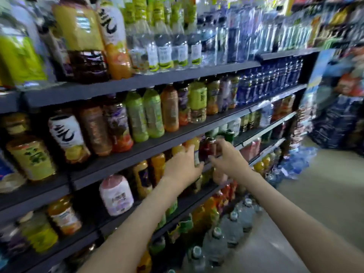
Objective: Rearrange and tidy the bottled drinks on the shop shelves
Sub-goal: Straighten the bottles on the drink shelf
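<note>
Shelf (189, 200) stock: left hand (182, 166) grip wrapped round orange juice bottle (192, 143); right hand (229, 157) grip pinching adjacent dark-red drink bottle (204, 150).

Nothing is fully legible; the frame is blurred throughout. Large black brush-stroke characters are noted on a white-labelled bottle (65, 133) and on a tall bottle (111, 22), undeciphered. Green characters on a yellow-labelled bottle (33, 158) are smeared. A barcode is seen on a pink bottle (116, 196), digits unreadable.
</note>
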The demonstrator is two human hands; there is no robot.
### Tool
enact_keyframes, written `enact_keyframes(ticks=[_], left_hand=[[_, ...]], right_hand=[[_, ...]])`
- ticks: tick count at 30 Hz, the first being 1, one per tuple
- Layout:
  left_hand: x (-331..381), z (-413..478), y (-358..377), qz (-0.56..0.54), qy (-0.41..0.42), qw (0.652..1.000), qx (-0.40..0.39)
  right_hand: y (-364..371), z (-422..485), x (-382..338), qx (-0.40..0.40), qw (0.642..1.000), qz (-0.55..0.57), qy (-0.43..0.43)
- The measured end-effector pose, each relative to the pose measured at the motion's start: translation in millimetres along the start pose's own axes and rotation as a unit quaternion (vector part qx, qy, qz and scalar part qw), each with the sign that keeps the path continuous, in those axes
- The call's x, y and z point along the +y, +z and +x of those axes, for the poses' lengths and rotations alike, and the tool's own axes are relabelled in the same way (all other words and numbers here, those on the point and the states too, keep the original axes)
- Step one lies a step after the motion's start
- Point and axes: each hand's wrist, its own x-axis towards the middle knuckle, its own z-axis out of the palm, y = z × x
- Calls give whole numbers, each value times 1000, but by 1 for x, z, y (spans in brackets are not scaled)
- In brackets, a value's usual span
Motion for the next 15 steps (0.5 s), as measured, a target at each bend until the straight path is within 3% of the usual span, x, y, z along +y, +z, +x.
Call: enact_keyframes(ticks=[3,8,15], left_hand=[[56,66,14,-19,30,999,10],[137,187,45,39,80,996,12],[266,375,78,48,116,990,69]], right_hand=[[-46,43,58,32,999,-3,-5],[-126,134,155,80,997,-7,-22],[-238,255,299,107,994,-16,-5]])
